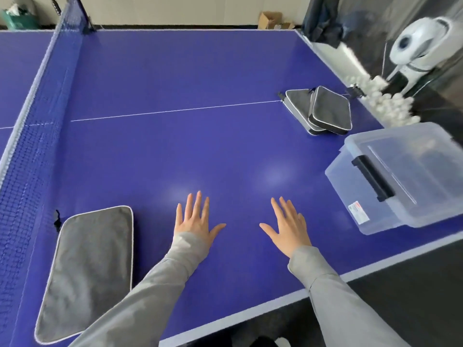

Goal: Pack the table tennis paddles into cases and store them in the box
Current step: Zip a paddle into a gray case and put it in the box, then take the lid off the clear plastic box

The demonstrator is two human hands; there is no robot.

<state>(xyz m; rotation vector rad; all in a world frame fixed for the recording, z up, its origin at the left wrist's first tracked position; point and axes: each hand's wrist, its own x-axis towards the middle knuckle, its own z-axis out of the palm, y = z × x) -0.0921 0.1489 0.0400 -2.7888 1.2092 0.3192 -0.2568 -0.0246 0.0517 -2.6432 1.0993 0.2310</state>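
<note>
Both hands, left hand [194, 220] and right hand [288, 225], lie flat at lower centre, fingers spread, palms down on blue table [175, 151], holding nothing.

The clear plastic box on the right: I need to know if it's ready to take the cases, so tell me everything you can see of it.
The clear plastic box looks like translucent, colourless plastic, with a lid on top and a black latch handle on the side facing the hands. A white and red label sits low on its near wall. It stands at the right edge of the blue table, part overhanging. Neither hand touches it. Its contents cannot be made out.
</note>
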